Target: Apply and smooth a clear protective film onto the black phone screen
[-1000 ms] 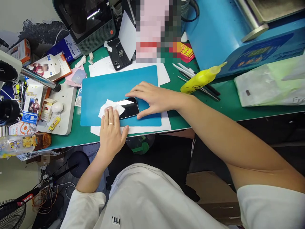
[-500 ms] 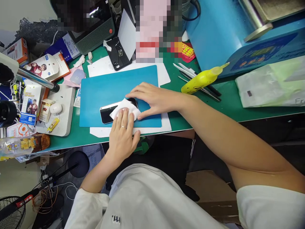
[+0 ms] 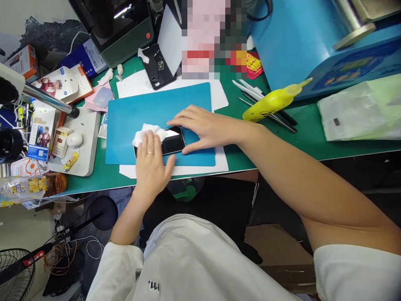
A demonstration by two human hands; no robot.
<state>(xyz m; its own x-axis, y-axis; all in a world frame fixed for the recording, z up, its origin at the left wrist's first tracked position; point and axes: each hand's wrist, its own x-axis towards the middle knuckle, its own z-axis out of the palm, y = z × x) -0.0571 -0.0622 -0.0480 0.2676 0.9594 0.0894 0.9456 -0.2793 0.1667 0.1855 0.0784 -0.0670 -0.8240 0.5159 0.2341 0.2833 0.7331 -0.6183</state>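
Note:
A black-faced smartphone (image 3: 174, 143) lies flat on the blue mat (image 3: 125, 113), with its right part uncovered. Over its left end, a crumpled white wipe (image 3: 146, 131) is held down by the straight fingers of my left hand (image 3: 151, 161), which wears a ring. The left thumb sticks out beside the phone's near edge. My right hand (image 3: 203, 127) spans the phone's right end, with the thumb at its near corner and the fingertips along its far edge. The palm side of each hand is hidden.
A yellow squeeze bottle (image 3: 271, 104) lies on some tweezer-like tools at the right. Behind the mat sits a black phone housing (image 3: 158, 67). A blue machine (image 3: 291, 54) fills the back right; a white lamp base (image 3: 84, 144) and boxes crowd the left.
My left hand has slid the wipe leftward along the phone, uncovering the screen's right part. The right hand has kept its place at the phone's right end.

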